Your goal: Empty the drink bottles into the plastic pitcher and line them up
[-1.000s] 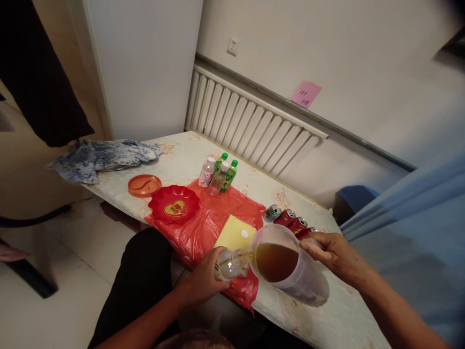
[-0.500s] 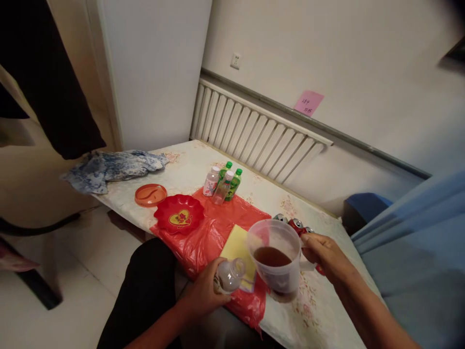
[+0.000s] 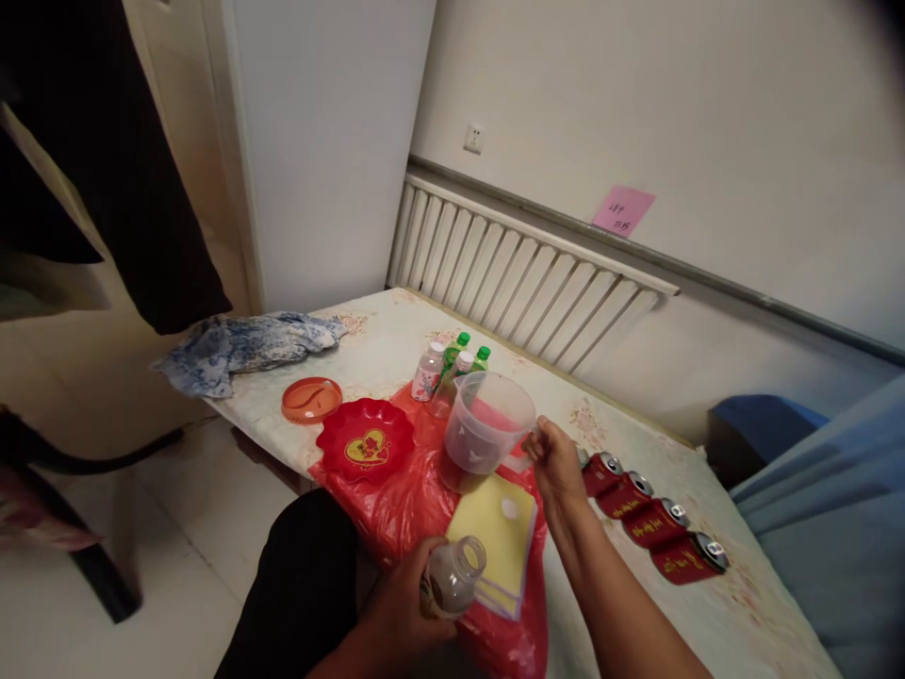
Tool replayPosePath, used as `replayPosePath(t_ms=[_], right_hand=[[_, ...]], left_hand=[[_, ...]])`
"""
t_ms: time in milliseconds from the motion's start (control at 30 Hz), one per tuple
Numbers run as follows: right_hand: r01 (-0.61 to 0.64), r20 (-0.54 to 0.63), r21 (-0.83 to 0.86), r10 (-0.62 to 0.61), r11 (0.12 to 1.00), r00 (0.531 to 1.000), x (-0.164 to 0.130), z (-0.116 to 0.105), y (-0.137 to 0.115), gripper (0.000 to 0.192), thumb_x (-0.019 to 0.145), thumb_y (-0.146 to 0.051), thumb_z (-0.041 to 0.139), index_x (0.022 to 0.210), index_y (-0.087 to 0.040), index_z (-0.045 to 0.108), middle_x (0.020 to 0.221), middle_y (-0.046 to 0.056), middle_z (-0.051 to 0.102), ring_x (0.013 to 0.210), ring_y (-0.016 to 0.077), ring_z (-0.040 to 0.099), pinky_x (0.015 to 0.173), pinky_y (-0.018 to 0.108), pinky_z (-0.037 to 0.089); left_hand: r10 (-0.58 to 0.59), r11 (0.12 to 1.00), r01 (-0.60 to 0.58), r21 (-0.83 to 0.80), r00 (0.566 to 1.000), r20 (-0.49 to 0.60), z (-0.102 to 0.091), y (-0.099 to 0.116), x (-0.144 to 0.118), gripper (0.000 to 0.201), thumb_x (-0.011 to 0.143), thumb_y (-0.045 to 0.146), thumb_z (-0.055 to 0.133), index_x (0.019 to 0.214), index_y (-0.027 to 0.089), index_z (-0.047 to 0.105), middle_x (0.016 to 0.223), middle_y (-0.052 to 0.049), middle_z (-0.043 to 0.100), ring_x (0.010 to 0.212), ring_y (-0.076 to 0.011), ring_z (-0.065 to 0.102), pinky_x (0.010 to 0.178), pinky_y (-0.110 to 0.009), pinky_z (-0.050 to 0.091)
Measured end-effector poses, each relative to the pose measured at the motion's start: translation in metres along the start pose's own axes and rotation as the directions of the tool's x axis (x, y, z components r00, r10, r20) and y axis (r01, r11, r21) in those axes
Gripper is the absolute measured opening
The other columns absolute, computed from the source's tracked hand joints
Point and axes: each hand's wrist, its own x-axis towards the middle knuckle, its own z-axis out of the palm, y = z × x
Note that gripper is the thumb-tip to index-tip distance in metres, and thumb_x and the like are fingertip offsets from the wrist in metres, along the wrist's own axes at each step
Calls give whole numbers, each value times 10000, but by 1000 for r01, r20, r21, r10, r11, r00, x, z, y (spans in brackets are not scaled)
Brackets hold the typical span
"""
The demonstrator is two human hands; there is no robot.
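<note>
Two hands busy | my left hand (image 3: pixel 406 604) gripped an uncapped small bottle (image 3: pixel 452 576) at bottom centre | my right hand (image 3: pixel 555 462) clasped the measuring jug (image 3: pixel 487 434) by its handle, mid-frame over the red plastic sheet (image 3: pixel 396 500) | yellow pad (image 3: pixel 499 538) between them

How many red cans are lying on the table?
4 red cans lie in a row right of the right hand. Another may be hidden.
</note>
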Motion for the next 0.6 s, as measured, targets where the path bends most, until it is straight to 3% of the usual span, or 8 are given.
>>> replayPosePath(t_ms=[133,300,467,600], right_hand=[[8,-14,4,-8,1000,1000,8,19,35,348,774,-389,558,533,-233,361,457,-104,296,425,86,243,455,253,228],[5,-17,-28,-6,1000,1000,4,27,65,315,788,-406,509,561,-239,371,482,-98,316,435,94,253,454,252,253],[21,14,-107,-20,994,1000,-1,24,78,343,818,-435,478,556,-242,371,493,-82,342,448,107,300,457,253,284],[36,42,-226,-28,973,999,-1,11,76,360,837,-525,491,638,-227,530,596,-27,553,568,150,504,555,266,409]], left_hand=[[-10,998,11,-64,1000,11,-4,8,0,728,549,52,669,1239,211,500,1153,-31,664,1027,-229,610,900,-305,472],[-9,994,10,-106,1000,8,-9,14,1,686,544,46,650,1199,203,517,1072,-13,677,936,-199,617,832,-289,475],[-10,996,10,-87,1000,-1,-11,13,3,682,555,41,657,1199,213,512,1118,-21,671,981,-208,614,855,-295,471],[-15,994,14,-110,1000,-10,-11,15,6,665,597,97,688,1222,203,485,1152,-47,662,1014,-215,620,887,-299,471]])
